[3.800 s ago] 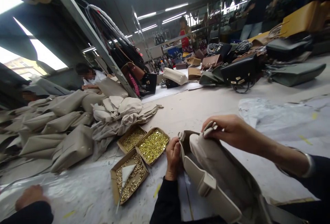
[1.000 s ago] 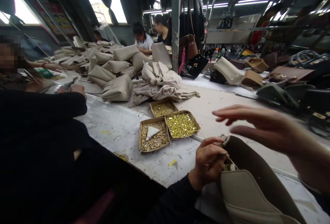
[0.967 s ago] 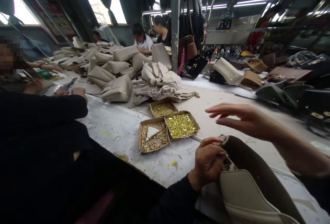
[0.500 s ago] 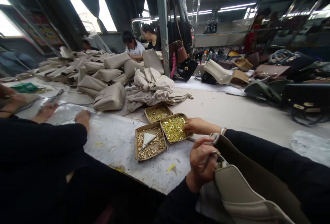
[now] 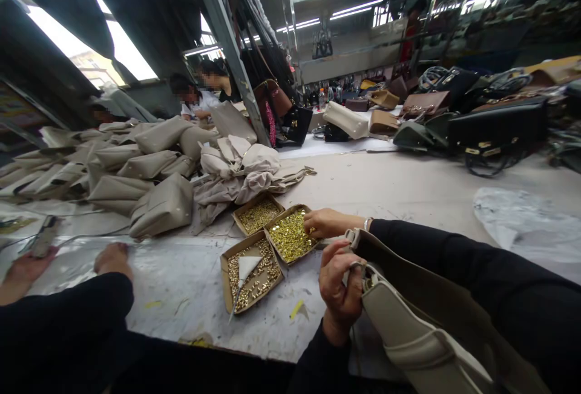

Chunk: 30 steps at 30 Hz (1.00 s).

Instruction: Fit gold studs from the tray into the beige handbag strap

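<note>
My left hand (image 5: 340, 282) grips the top edge of a beige handbag (image 5: 402, 327) near its strap end, fingers closed round it. The bag tilts toward me, its dark inside showing. My right hand (image 5: 333, 223) reaches across the bag into a cardboard box of shiny gold metal pieces (image 5: 290, 235). Its fingers are bent together among the pieces, and whatever lies between the tips is hidden. Beside it sits a box of small gold rivets (image 5: 265, 279), with a white cone-shaped thing with a thin tip (image 5: 247, 268) resting in it. A third box of gold pieces (image 5: 258, 215) stands behind.
Beige bags (image 5: 161, 206) are heaped at the left, beside crumpled cloth linings (image 5: 245, 170). Another person's hands (image 5: 113, 259) rest on the table at left, one with a phone-like device (image 5: 44, 236). Dark handbags (image 5: 499, 131) and clear plastic (image 5: 521, 218) lie at right.
My view has swung to the right and tilted, so the table things shift left in the picture. My left hand still grips the bag, and my right hand stays at the same box.
</note>
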### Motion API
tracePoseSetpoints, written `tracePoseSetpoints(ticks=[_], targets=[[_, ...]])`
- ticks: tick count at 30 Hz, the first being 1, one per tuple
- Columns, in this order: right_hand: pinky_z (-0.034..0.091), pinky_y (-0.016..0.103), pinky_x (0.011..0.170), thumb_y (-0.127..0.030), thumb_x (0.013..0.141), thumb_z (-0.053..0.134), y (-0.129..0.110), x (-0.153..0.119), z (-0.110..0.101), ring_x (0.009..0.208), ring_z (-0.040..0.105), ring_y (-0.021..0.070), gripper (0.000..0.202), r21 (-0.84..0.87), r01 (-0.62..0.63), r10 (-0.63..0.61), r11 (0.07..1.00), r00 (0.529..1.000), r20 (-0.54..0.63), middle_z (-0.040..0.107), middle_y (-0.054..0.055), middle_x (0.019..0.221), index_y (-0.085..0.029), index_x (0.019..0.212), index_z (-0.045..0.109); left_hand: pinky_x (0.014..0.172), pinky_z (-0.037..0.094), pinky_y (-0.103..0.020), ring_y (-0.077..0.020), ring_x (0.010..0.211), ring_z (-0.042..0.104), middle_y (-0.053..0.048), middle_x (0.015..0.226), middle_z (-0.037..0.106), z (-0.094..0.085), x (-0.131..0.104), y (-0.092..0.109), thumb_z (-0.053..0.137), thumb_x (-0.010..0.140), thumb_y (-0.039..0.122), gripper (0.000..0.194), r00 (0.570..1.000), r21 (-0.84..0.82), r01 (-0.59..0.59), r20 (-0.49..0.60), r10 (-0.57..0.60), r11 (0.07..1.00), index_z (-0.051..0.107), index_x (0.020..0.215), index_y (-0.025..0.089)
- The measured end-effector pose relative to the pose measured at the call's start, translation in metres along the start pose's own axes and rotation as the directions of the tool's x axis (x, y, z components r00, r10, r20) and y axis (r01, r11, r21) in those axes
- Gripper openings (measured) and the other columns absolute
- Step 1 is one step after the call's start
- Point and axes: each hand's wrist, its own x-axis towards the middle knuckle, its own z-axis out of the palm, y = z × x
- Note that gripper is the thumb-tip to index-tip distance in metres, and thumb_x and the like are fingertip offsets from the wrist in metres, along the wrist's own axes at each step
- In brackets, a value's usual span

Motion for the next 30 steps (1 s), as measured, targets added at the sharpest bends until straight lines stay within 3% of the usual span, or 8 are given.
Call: tracePoseSetpoints(ticks=[8,13,16,20,30], targets=[[0.040,0.021,0.059,-0.008,0.083,0.059,0.004,0.001,0.014,0.064,0.054,0.0109,0.014,0.144,-0.144,0.149,0.979,0.988,-0.026,0.064,-0.002,0.074,-0.014,0.091,0.068,0.096,0.055,-0.046,-0.0271,0.115,0.066,-0.006,0.084,0.075,0.000,0.001,0.005,0.054,0.093,0.011,0.018,1.000,0.009,0.028,0.005,-0.028,1.000,0.067,0.100,0.020],[0.045,0.025,0.070,-0.010,0.085,0.062,0.000,0.004,0.008,0.079,0.059,0.0144,0.026,0.135,-0.093,0.089,0.986,0.995,0.034,0.069,0.003,0.092,-0.016,0.108,0.072,0.092,0.055,-0.043,-0.0259,0.113,0.065,-0.005,0.082,0.075,0.002,0.005,0.010,0.055,0.091,0.011,0.017,1.000,0.001,0.006,-0.031,-0.006,1.000,0.067,0.099,0.020],[0.043,0.026,0.074,-0.013,0.081,0.072,-0.005,0.009,0.001,0.084,0.058,0.0163,0.022,0.114,-0.023,0.010,0.993,0.994,0.111,0.066,0.003,0.096,-0.021,0.101,0.076,0.090,0.055,-0.041,-0.0254,0.113,0.064,-0.005,0.082,0.075,0.003,0.007,0.013,0.056,0.090,0.011,0.016,0.999,-0.007,0.002,-0.054,-0.002,1.000,0.067,0.098,0.020],[0.039,0.026,0.067,-0.008,0.083,0.066,-0.011,0.014,-0.002,0.076,0.054,0.0142,0.014,0.094,0.006,-0.021,0.996,0.988,0.155,0.063,0.001,0.088,-0.020,0.082,0.074,0.091,0.055,-0.043,-0.0249,0.109,0.066,-0.004,0.079,0.075,0.003,0.008,0.014,0.056,0.090,0.012,0.015,0.997,0.019,-0.005,-0.074,0.007,1.000,0.067,0.096,0.020],[0.043,0.028,0.072,-0.012,0.089,0.059,0.001,0.008,0.014,0.079,0.055,0.0160,0.011,0.187,-0.056,0.044,0.981,0.997,0.068,0.063,0.003,0.089,-0.018,0.085,0.066,0.091,0.058,-0.046,-0.0262,0.106,0.071,-0.005,0.080,0.077,0.004,0.007,0.014,0.057,0.091,0.016,0.012,0.997,0.033,-0.015,-0.072,0.017,0.999,0.067,0.096,0.021]])
